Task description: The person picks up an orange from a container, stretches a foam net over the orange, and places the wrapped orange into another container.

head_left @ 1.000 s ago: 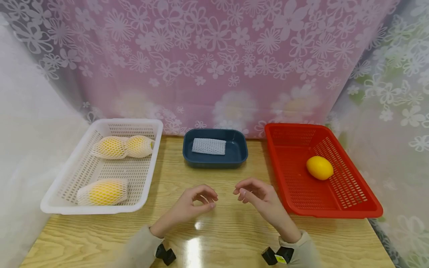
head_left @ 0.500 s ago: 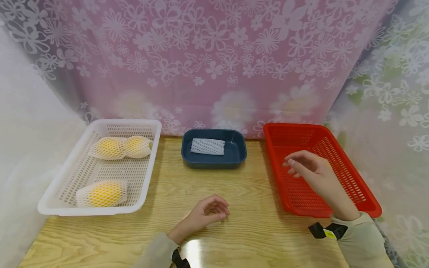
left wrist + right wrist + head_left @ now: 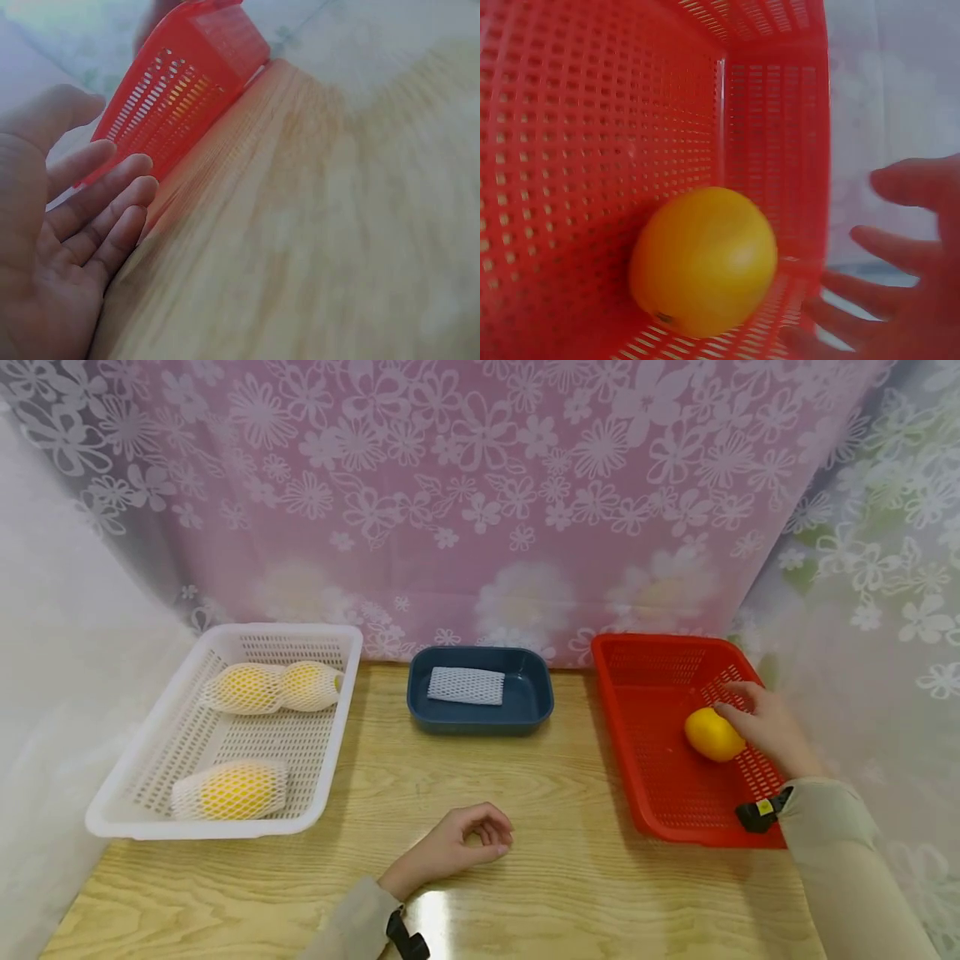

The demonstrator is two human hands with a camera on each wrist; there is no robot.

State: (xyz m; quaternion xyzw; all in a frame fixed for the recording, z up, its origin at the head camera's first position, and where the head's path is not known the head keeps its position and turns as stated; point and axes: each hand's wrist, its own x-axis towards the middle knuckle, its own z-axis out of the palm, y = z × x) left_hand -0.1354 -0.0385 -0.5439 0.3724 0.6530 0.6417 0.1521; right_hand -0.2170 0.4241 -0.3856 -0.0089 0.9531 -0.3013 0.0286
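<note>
A smooth yellow oval fruit, like a lemon [image 3: 714, 734], lies in the red plastic basket [image 3: 632, 760] on the right. My right hand [image 3: 772, 727] hovers over the basket's right side, close to the fruit. In the right wrist view its spread fingers [image 3: 881, 251] stand apart from the lemon [image 3: 705, 262] and hold nothing. My left hand [image 3: 459, 845] rests low over the front middle of the table, fingers loosely curled and holding nothing. From the left wrist view, the red basket [image 3: 180, 97] shows beyond that hand.
At the left stands a white basket [image 3: 324, 777] with several yellow fruits [image 3: 238, 790] in foam nets. A dark blue tray [image 3: 528, 697] at the back middle holds a white foam net sleeve [image 3: 466, 686]. Behind hangs a pink floral curtain [image 3: 480, 527].
My right hand has moved from the middle of the table rightward, over the red basket to beside the lemon. The left hand has shifted slightly right and nearer the front edge.
</note>
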